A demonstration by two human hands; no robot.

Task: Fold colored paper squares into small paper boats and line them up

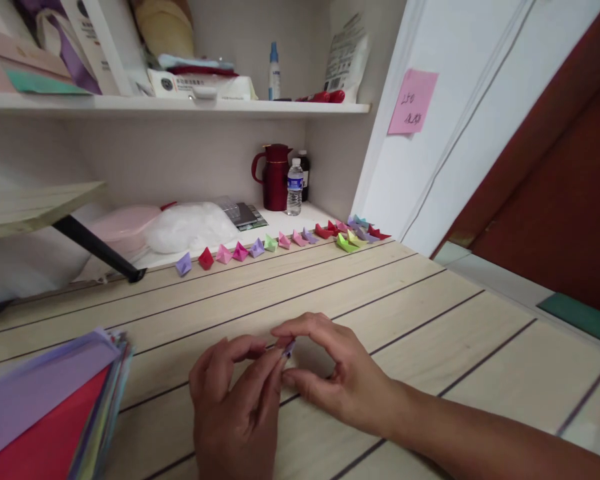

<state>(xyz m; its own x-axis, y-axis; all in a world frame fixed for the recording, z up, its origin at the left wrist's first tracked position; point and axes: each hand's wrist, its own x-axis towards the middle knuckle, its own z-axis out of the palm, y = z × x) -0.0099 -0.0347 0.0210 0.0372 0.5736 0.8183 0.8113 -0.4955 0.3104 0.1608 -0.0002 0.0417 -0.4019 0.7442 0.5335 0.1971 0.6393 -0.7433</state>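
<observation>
Between my two hands, over the striped wooden table (400, 350), is a small purple folded paper (289, 348), mostly covered by fingers. My left hand (237, 393) pinches it between thumb and fingers. From the other side my right hand (340, 373) curls round it, index finger at the top and thumb below, the fingertips at its edges. Along the table's back edge stands a row of small folded paper boats, among them a purple boat (184, 264), a red boat (206, 258) and a green boat (271, 243). More boats, including a lime boat (347, 244), cluster at the right end.
A stack of coloured paper (45, 413) lies at the left front. Behind it a small raised stand (40, 207) rests on a black leg. On the shelf behind are a dark red jug (276, 179), a water bottle (295, 188) and a white plastic bag (193, 228).
</observation>
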